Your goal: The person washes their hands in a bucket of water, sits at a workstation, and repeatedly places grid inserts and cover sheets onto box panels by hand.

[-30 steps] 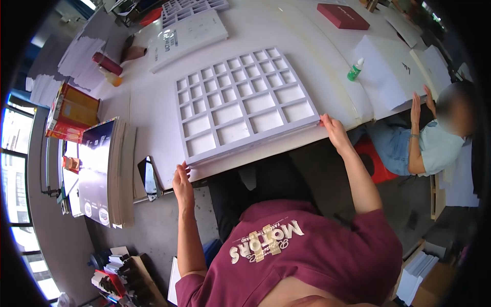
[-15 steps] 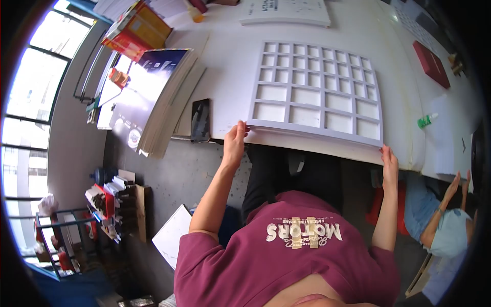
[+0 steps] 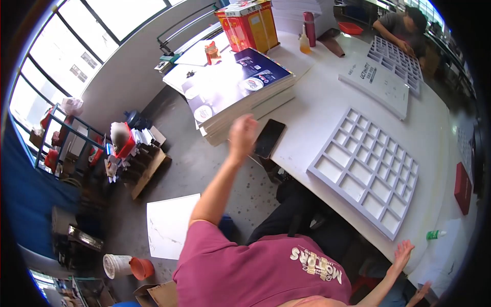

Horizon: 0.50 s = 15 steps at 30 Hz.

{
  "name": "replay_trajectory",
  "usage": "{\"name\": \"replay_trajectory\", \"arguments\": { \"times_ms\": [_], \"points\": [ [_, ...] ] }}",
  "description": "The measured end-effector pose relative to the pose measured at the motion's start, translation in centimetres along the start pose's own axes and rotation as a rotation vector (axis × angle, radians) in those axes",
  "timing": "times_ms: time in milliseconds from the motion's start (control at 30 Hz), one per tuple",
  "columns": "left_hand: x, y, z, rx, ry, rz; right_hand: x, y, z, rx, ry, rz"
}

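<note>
A white compartment tray (image 3: 365,176), a grid of small and larger square cells, lies on the white table near its front edge. Neither of my hands touches it. My left hand (image 3: 243,134) is raised in front of a thick stack of printed sheets (image 3: 240,84), left of a black phone (image 3: 269,138). Motion smears its fingers, and I see nothing in it. Off the tray's near right corner, my right hand (image 3: 404,254) hovers with fingers spread and nothing held.
A white box with lettering (image 3: 376,84) lies behind the tray. Further back, another person (image 3: 404,30) handles a similar grid tray (image 3: 396,61). A red-yellow carton (image 3: 248,25), a glue bottle (image 3: 305,43), a green bottle (image 3: 436,235) and a red box (image 3: 463,188) also stand about.
Both hands have come off the tray's near corners. My left hand has moved toward the printed stack and phone; the right has opened. The view has turned left.
</note>
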State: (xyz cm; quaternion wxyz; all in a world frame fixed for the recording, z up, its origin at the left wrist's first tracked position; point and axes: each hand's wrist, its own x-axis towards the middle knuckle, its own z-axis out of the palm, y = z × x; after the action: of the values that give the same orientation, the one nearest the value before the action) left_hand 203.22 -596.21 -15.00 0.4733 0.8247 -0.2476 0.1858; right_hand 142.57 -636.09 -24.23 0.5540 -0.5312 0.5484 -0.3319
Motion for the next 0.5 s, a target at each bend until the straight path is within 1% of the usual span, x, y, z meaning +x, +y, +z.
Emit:
{"name": "replay_trajectory", "arguments": {
  "times_ms": [33, 67, 100, 133, 167, 267, 300, 400, 433, 500],
  "points": [
    [2.3, -1.1, -3.2, 0.277, 0.039, 0.068, 0.5, -0.1, -1.1, -0.059, 0.069, -0.035],
    [3.9, -2.3, -5.7, 0.529, 0.085, 0.03, 0.9, -0.5, -1.5, -0.068, 0.067, -0.09],
    [4.9, -4.0, -7.6, 0.834, 0.116, 0.037, 1.4, -1.0, -1.8, -0.082, 0.072, -0.134],
    [5.2, -5.3, -8.9, 1.088, 0.072, -0.036, 1.1, -1.3, -2.7, -0.108, 0.08, -0.169],
    [5.1, -6.5, -9.8, 1.167, 0.02, -0.079, 0.9, -1.6, -3.1, -0.135, 0.086, -0.18],
    [3.9, -9.3, -11.8, 1.145, -0.147, 0.009, 1.9, -2.6, -0.7, -0.165, 0.059, -0.244],
    [3.6, -9.0, -11.9, 1.111, -0.104, 0.089, 1.9, -2.8, 0.2, -0.178, 0.047, -0.264],
    [3.9, -7.8, -12.2, 1.144, -0.154, 0.144, 1.5, -3.9, 2.1, -0.212, 0.001, -0.307],
    [4.1, -7.4, -12.5, 1.11, -0.119, 0.223, 1.4, -4.4, 2.7, -0.22, -0.012, -0.321],
    [5.0, -6.2, -13.5, 1.15, -0.198, 0.218, 1.7, -4.4, 3.3, -0.22, -0.029, -0.341]
  ]
}}
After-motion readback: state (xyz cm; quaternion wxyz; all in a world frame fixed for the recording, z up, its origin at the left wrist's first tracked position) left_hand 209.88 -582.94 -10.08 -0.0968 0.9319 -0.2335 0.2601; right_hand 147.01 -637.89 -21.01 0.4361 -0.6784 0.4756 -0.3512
